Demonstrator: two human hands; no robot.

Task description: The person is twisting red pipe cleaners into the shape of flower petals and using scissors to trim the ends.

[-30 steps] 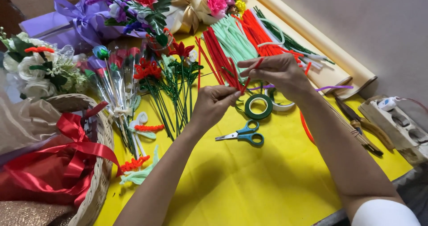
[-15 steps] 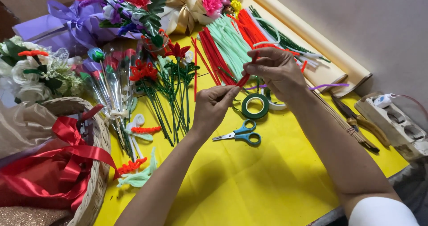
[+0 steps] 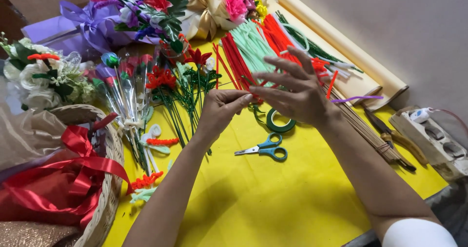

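Note:
Above the yellow table cover (image 3: 273,203) my left hand (image 3: 220,109) and my right hand (image 3: 298,92) meet at the fingertips. Together they pinch a short red pipe cleaner (image 3: 257,100), most of it hidden by the fingers. My right hand's other fingers are spread wide above it. Just below the hands lie a green tape roll (image 3: 281,123) and blue-handled scissors (image 3: 265,151). Behind the hands lie bundles of red pipe cleaners (image 3: 235,61) and mint green pipe cleaners (image 3: 253,44).
Finished pipe-cleaner flowers (image 3: 168,88) and wrapped bouquets (image 3: 122,13) fill the left and back. A wicker basket (image 3: 108,178) with red ribbon stands front left. At right are a paper roll (image 3: 341,44), wooden sticks (image 3: 363,127), pliers (image 3: 397,140) and a power strip (image 3: 436,140).
Both hands have drawn nearer to the camera and closer together. My right hand has spread its fingers. The long red pipe cleaner seen between them earlier now shows only as a short bit.

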